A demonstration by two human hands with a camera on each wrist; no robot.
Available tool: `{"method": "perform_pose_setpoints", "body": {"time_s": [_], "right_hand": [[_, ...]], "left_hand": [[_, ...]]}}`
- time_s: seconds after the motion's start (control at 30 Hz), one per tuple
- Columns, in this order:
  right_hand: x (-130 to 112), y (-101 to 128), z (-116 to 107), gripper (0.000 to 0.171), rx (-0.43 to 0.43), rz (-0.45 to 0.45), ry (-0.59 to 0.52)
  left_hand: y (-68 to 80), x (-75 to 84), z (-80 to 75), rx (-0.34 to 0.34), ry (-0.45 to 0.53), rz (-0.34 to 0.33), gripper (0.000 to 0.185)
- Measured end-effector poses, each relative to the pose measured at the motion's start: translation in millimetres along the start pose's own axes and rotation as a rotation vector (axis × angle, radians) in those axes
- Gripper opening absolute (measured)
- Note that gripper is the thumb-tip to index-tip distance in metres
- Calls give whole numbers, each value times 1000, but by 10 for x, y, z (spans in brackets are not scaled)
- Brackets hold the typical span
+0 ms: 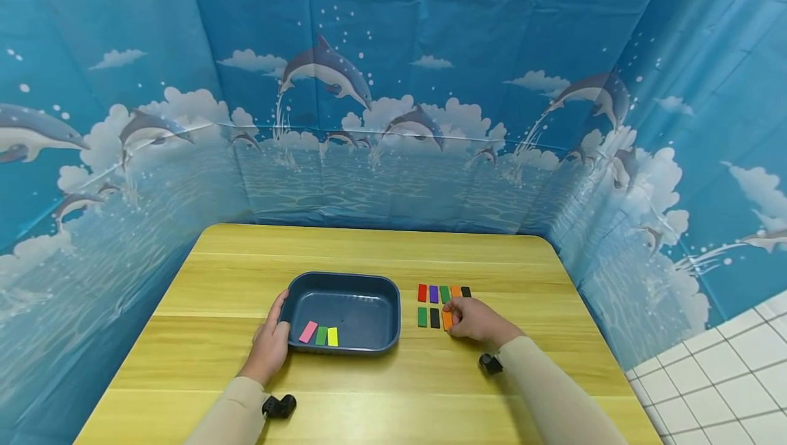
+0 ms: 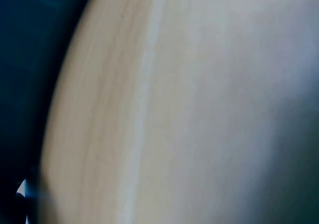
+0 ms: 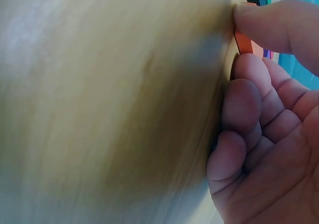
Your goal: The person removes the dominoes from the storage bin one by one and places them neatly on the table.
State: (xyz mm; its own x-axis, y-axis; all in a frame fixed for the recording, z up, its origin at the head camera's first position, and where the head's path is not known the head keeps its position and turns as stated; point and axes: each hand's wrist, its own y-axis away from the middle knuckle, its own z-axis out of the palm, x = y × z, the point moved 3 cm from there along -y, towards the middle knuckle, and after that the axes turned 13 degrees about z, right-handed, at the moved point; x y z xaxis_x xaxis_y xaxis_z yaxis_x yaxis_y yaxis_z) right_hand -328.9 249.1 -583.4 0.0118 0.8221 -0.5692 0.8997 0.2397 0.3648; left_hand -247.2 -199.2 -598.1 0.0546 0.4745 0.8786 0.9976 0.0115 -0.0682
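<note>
A dark blue tray (image 1: 363, 279) sits mid-table with a pink piece (image 1: 308, 331), a green piece (image 1: 321, 335) and a yellow piece (image 1: 333, 336) lying inside. My left hand (image 1: 270, 342) holds the tray's left rim, thumb along the edge. Right of the tray lie two rows of small coloured pieces (image 1: 433, 293). My right hand (image 1: 473, 320) pinches the orange piece (image 1: 447, 321) at the right end of the near row. In the right wrist view, thumb and fingertips (image 3: 259, 27) close on that orange piece (image 3: 244, 44). The left wrist view shows only blurred tabletop (image 2: 164, 109).
The wooden table (image 1: 393, 390) is walled on three sides by a blue dolphin-print curtain (image 1: 393, 124). White floor tiles (image 1: 725, 376) show at the lower right. Black wrist mounts (image 1: 279, 405) sit on both forearms.
</note>
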Motion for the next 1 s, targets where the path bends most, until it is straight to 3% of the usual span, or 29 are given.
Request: {"method": "perform_pose_setpoints", "body": {"time_s": [0.77, 0.9, 1.0], "right_hand": [[-10, 31, -37, 41, 4, 7, -28], [-115, 41, -109, 43, 24, 10, -48], [-324, 26, -198, 42, 42, -18, -63]], "left_hand": [[8, -1, -9, 0, -7, 7, 65], [-2, -14, -4, 5, -16, 11, 64], [-13, -21, 0, 15, -16, 17, 64]]}}
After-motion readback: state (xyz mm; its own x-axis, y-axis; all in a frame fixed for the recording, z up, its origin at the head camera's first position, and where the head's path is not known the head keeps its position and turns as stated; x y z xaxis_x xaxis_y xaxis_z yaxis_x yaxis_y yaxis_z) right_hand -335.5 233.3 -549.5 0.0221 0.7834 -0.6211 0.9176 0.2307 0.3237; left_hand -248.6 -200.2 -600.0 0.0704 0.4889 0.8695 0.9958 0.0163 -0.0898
